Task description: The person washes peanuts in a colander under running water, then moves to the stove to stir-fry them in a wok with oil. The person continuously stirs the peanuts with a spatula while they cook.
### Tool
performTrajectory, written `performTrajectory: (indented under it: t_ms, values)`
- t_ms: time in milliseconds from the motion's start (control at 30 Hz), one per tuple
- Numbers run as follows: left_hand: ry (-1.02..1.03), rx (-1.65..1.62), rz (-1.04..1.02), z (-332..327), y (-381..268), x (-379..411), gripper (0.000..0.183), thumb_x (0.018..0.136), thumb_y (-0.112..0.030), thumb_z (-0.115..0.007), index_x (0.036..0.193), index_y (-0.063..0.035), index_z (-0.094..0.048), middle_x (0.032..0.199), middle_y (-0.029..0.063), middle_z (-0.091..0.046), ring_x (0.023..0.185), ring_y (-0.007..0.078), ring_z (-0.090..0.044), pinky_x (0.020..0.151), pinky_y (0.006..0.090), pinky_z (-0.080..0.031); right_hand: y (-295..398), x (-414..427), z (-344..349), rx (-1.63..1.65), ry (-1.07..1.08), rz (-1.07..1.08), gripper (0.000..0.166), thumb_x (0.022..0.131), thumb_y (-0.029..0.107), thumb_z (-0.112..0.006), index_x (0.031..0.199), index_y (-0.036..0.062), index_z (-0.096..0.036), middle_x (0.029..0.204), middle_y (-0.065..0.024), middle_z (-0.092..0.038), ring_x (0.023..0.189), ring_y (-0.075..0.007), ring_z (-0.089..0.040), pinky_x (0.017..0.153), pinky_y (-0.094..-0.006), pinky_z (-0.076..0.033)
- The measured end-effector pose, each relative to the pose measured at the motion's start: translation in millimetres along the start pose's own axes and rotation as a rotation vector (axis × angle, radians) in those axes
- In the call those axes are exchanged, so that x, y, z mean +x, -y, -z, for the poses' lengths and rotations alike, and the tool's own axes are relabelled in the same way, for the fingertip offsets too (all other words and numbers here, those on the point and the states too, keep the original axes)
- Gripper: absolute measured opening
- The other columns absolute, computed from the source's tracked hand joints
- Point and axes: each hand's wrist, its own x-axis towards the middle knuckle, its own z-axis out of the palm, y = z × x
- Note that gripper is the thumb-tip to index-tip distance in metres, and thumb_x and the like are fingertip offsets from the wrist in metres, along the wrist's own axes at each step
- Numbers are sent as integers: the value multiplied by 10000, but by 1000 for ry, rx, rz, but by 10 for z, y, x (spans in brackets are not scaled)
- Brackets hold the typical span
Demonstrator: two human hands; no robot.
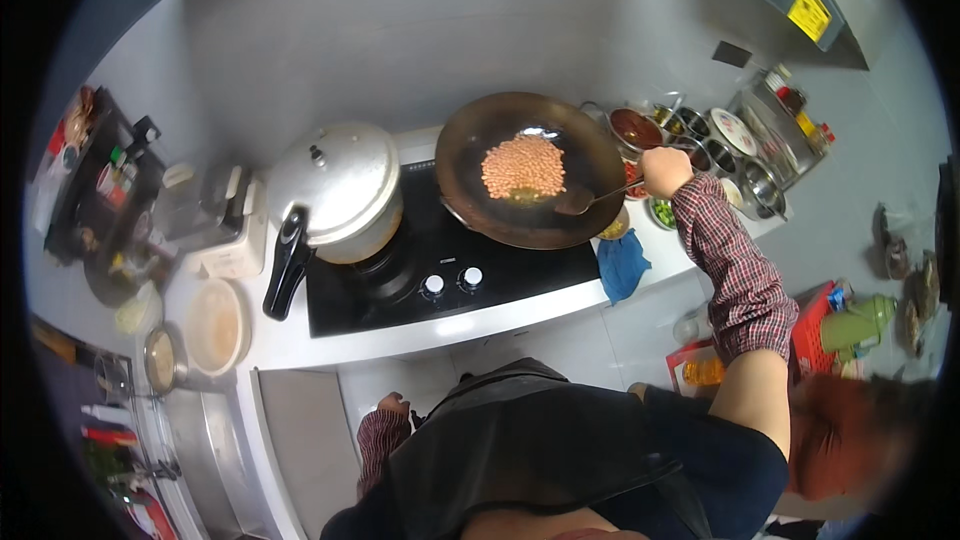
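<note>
My right hand (666,172) is closed round the handle of a metal spatula (576,202), whose blade rests inside a large wok (461,165) on the black cooktop (480,292). Beside the blade, small pinkish-brown pieces, which look like peanuts (523,166), lie in a little oil at the wok's middle. My left hand (394,404) hangs low by my body, away from the counter; whether its fingers hold anything cannot be told. To the wok's left stands a lidded metal pressure cooker (337,187) with a black handle. A blue cloth (622,266) hangs over the counter's front edge.
Bowls of red sauce (635,128) and chopped green vegetable (663,213) stand right of the wok, near metal seasoning pots (721,156). At left are a white-based appliance (232,255) and a pale round tub (217,326). A red crate (814,330) sits at lower right.
</note>
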Motion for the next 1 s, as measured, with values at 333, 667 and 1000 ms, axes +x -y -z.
performTrajectory:
  t_ms: [333,667,1000]
  values:
    - [-166,-109,82,-326,-776,-198,432,761,-317,-631,1128,-92,-585,1054,151,-623,1000,294,-584,891,362,-461,-87,620,-561,165,-266,356,325,678,86,-563,963,177,-690,855,-119,-646,811,-300,-620,710,-393,-496]
    - [-93,-331,183,-1335,-1780,-717,436,793,-255,-596,1184,-71,-539,1112,160,-595,1043,318,-555,902,385,-448,-334,414,-129,567,226,506,260,710,41,-641,969,24,-664,771,-138,-659,680,-209,-628,663,-303,-484]
    - [-372,-566,65,-1732,-2427,-890,356,812,-216,-564,1121,-40,-562,1077,176,-583,1008,333,-543,881,404,-441,-301,640,-500,969,329,322,248,833,68,-560,1062,-15,-609,678,0,-579,532,-62,-478,457,-196,-348]
